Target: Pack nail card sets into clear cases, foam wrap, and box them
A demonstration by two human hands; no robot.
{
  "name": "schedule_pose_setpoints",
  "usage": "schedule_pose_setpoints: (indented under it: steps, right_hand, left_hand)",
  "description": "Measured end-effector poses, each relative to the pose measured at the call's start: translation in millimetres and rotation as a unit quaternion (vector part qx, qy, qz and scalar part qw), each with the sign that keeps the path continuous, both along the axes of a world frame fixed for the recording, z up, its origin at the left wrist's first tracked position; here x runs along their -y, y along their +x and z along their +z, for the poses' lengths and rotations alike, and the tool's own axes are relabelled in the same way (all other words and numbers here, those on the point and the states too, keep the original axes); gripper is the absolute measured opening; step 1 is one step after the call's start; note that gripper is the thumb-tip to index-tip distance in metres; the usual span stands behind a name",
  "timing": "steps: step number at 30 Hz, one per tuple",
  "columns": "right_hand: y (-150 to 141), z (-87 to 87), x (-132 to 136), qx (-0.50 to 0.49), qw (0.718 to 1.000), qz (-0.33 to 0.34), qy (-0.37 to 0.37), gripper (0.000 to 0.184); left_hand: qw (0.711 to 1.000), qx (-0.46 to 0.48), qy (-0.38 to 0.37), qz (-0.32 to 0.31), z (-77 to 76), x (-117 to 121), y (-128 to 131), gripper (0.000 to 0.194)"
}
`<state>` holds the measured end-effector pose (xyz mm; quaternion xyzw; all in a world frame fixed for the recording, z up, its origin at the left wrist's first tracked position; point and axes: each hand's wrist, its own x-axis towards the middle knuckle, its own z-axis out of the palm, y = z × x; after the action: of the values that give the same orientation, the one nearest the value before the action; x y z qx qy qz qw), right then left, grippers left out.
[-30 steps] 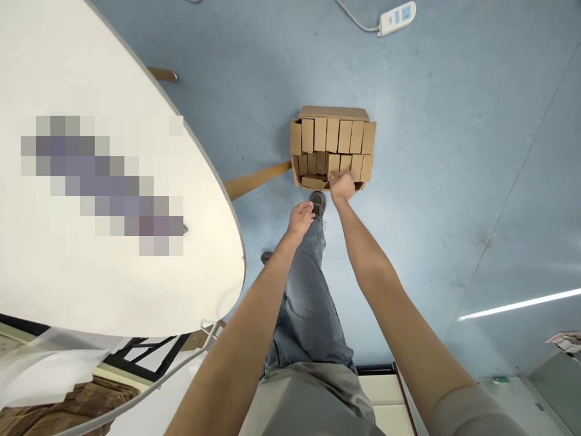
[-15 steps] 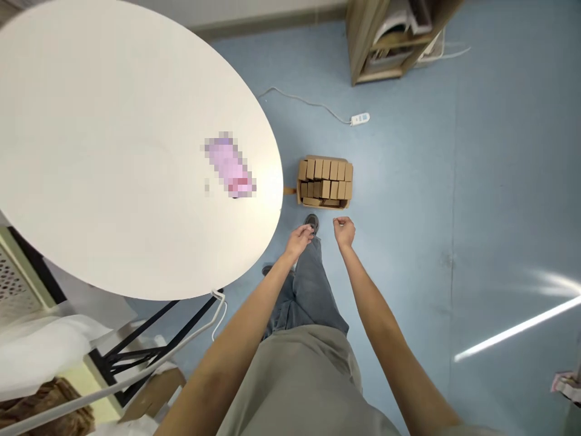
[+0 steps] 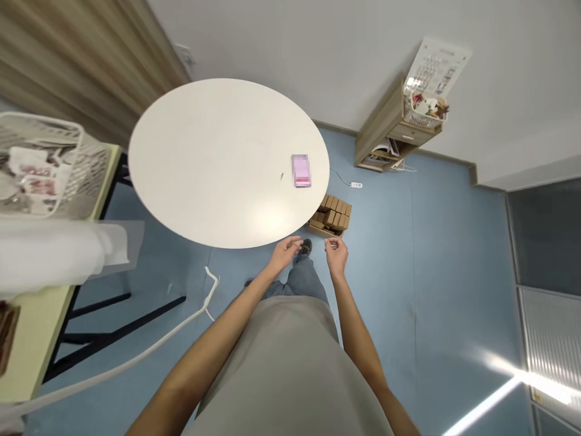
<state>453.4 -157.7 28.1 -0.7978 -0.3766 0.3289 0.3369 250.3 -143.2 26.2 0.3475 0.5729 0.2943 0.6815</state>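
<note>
My left hand (image 3: 285,253) hangs in the air just off the near edge of the white oval table (image 3: 218,175), fingers loosely stretched and apart, with nothing visible in it. To its right, my right hand (image 3: 336,254) is raised above the floor with loosely curled fingers. A gap shows between its thumb and fingers, and I see nothing held there. Beyond both hands, a cardboard box (image 3: 320,230) stands on the floor, filled with small brown cartons (image 3: 338,212). The tabletop partly covers the box's left side. Neither hand touches it.
A pixelated pink item (image 3: 301,171) lies on the table. Behind the box are a power strip (image 3: 356,184) and a wooden cabinet (image 3: 385,127). At left stand a yellowish table (image 3: 40,339), a white basket (image 3: 68,188) and a white curved tube (image 3: 149,351).
My right hand has let go of the small cartons in the box and come back and up. My body has straightened, so the box looks smaller and the whole table shows.
</note>
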Motion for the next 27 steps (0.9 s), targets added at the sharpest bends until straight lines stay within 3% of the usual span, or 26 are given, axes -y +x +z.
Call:
schedule_pose_setpoints:
  steps: [7, 14, 21, 27]
  right_hand:
    - [-91.1, 34.1, 37.5, -0.073, 0.994, 0.048, 0.066, 0.041]
    - [-180.4, 63.9, 46.0, -0.088, 0.981, 0.146, 0.088, 0.043]
    - [-272.9, 85.9, 19.4, -0.08, 0.956, 0.269, 0.081, 0.035]
    - [-363.5, 83.4, -27.3, -0.083, 0.929, 0.352, 0.075, 0.029]
  left_hand:
    - [0.991, 0.027, 0.053, 0.117, 43.2, 44.7, -95.0, 0.047]
    - [0.965, 0.045, 0.089, 0.244, 72.7, 81.1, -179.9, 0.041]
    - [0.932, 0.057, 0.106, 0.341, 83.7, 101.6, -248.4, 0.045]
    - [0.906, 0.034, 0.106, 0.409, 81.0, 97.7, -321.1, 0.049]
